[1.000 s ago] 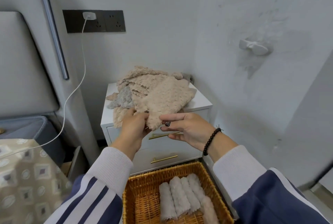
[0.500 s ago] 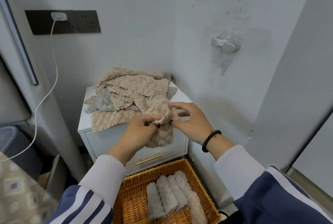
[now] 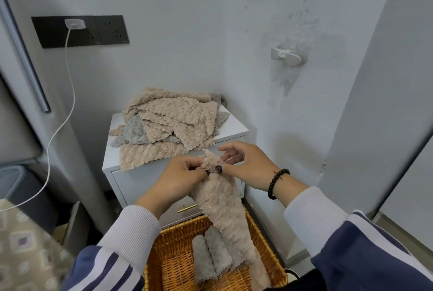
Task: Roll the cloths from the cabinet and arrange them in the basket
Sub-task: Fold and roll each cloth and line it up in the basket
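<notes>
A beige fluffy cloth hangs from both my hands above the wicker basket. My left hand pinches its top edge. My right hand holds the same top edge with thumb and forefinger, its other fingers spread. The cloth's lower end reaches down into the basket. Rolled grey cloths lie side by side inside the basket. A heap of unrolled beige and grey cloths lies on top of the white cabinet behind my hands.
The cabinet stands in a corner, walls behind and to its right. A white charger cable hangs from a black socket panel at left. A white wall hook is on the right wall. A patterned fabric lies at lower left.
The beige cloth came off the heap and now hangs lengthwise over the basket. Both hands drew toward me and met at its top edge. The view shifted right and down.
</notes>
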A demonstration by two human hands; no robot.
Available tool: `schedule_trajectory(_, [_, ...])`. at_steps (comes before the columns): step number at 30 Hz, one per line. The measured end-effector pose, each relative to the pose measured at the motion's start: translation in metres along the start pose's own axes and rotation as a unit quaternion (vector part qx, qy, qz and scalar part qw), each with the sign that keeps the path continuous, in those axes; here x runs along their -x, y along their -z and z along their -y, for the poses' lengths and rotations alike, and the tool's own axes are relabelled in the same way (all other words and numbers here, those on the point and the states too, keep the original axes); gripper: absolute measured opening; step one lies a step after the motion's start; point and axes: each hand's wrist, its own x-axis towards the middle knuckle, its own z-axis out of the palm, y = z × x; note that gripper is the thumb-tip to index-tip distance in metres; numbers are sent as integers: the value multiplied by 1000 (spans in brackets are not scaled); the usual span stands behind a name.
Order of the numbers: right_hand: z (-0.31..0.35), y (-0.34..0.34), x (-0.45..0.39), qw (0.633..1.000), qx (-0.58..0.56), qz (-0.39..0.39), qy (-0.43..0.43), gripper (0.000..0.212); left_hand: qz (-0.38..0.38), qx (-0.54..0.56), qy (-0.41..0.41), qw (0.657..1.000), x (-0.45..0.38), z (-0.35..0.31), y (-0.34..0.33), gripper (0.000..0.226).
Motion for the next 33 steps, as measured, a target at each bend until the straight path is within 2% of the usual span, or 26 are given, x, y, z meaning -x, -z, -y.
schedule_trajectory(5, [-1, -1, 3, 999, -11, 53, 2, 40, 26, -36, -18, 999, 8, 4, 9, 31])
schedule_trajectory(9, [1, -6, 6, 998, 14, 55, 17, 18, 16, -72, -20, 997, 11, 10, 16, 33])
schedule_trajectory(11, [1, -8, 7, 998, 43, 37, 17, 16, 9, -89, -24, 996, 13, 13, 22, 33])
schedule_trajectory(12, [1, -10, 7, 998, 48, 33, 13, 20, 5, -97, -25, 995, 14, 15, 24, 32])
schedule_trajectory(13, [1, -11, 7, 998, 42, 36, 0, 34, 2, -101, -29, 994, 16, 15, 27, 31])
schedule_trajectory(15, [1, -15, 7, 997, 3, 69, -43, 66, 2, -99, -36, 994, 19, 17, 30, 29])
schedule_trajectory(17, [2, -21, 9, 991, -18, 115, -70, 81, 9, -90, -42, 995, 22, 18, 32, 29])
schedule_trajectory(20, [1, -31, 10, 984, -59, 144, -92, 79, 23, -89, -59, 994, 24, 23, 36, 30])
schedule_trajectory(24, [2, -44, 11, 971, -124, 154, -136, 80, 7, -118, -74, 990, 25, 29, 41, 42])
schedule_trajectory(25, [2, -47, 12, 966, -127, 167, -151, 77, -4, -112, -74, 991, 27, 29, 42, 43])
schedule_trajectory(26, [2, -50, 12, 959, -141, 183, -165, 64, -14, -95, -74, 993, 28, 28, 42, 43])
schedule_trajectory(28, [6, -55, 16, 945, -185, 205, -177, 24, -48, -58, -67, 995, 32, 25, 39, 38])
schedule_trajectory(29, [8, -56, 18, 943, -201, 200, -175, 14, -79, -61, -70, 993, 34, 24, 36, 34])
schedule_trajectory(31, [11, -58, 19, 950, -214, 162, -160, 9, -166, -103, -80, 977, 34, 25, 31, 26])
schedule_trajectory(33, [13, -61, 16, 958, -221, 108, -148, 6, -240, -117, -54, 962, 36, 25, 27, 24])
